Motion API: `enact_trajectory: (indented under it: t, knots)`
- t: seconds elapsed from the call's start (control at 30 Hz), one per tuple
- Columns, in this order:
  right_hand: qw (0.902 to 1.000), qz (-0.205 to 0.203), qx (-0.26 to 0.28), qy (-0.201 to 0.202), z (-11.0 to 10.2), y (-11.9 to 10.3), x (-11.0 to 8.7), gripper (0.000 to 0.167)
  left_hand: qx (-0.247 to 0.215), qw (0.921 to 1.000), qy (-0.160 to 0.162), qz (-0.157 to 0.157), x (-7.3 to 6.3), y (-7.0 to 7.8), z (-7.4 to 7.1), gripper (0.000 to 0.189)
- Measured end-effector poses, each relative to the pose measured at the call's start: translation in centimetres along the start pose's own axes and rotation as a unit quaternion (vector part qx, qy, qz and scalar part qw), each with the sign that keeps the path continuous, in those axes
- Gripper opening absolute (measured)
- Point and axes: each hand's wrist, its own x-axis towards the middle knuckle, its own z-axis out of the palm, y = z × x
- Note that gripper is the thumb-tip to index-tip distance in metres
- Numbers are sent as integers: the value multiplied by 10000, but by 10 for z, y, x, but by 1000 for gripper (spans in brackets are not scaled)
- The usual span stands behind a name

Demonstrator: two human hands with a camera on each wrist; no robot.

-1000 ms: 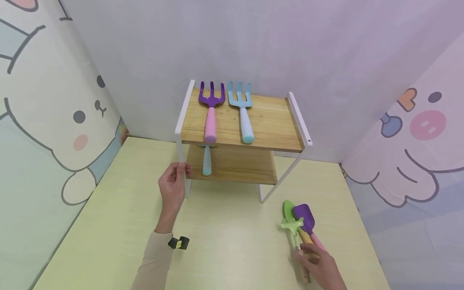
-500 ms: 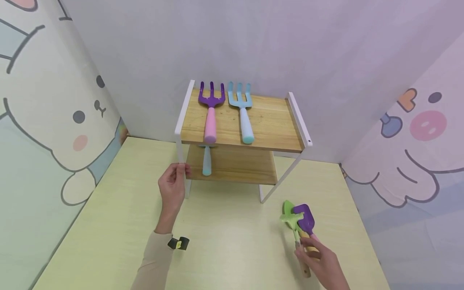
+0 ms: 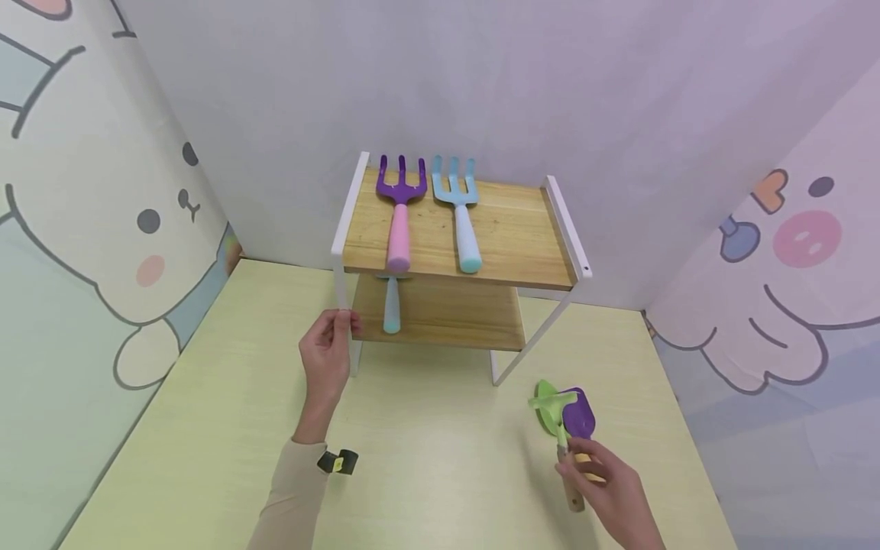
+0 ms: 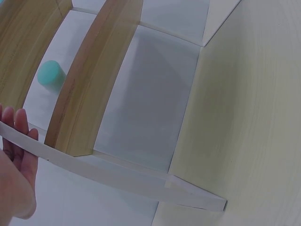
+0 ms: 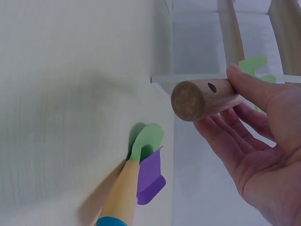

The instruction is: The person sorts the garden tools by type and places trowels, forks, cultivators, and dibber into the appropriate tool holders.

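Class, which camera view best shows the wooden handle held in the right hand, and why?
The right wrist view: it shows the wooden handle large, its round end and dark spot plain, though the right hand covers part. The head view shows it small, partly covered too; the left wrist view doesn't show it.

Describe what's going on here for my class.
A person's right grip holds a light-green garden tool by its wooden handle, raised off the table. The left grip pinches a front leg of the shelf unit. A purple fork and a blue fork lie on the top shelf, and a blue-handled tool, partly hidden, on the lower shelf. A green trowel and a purple shovel lie on the table.
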Motion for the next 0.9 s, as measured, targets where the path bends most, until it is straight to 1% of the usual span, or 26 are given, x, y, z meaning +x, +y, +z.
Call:
enact_trajectory:
  t: [0.07, 0.13, 0.43, 0.63, 0.73, 0.9]
  knots:
    - [9995, -314, 34, 57, 0, -3, 1, 27, 14, 10000, 0, 3, 0, 0, 0, 24]
    - [9986, -520, 47, 92, 0, -7, 2, 28, 19, 10000, 4, 4, 0, 1, 1, 24]
    - [9932, -1152, 1, 140, -2, -21, 10, 32, 46, 10000, 23, -5, 0, 2, 1, 24]
    - [9895, -1434, 33, 156, -3, -30, 15, 32, 0, 10000, -1, 27, 0, 1, 1, 23]
    - [9855, -1687, 22, 203, -3, -34, 18, 34, -47, 10000, -9, 29, 0, 0, 1, 23]
    - [9743, -2225, -105, 336, -4, -41, 24, 43, -41, 10000, -6, 41, 0, -1, 0, 24]
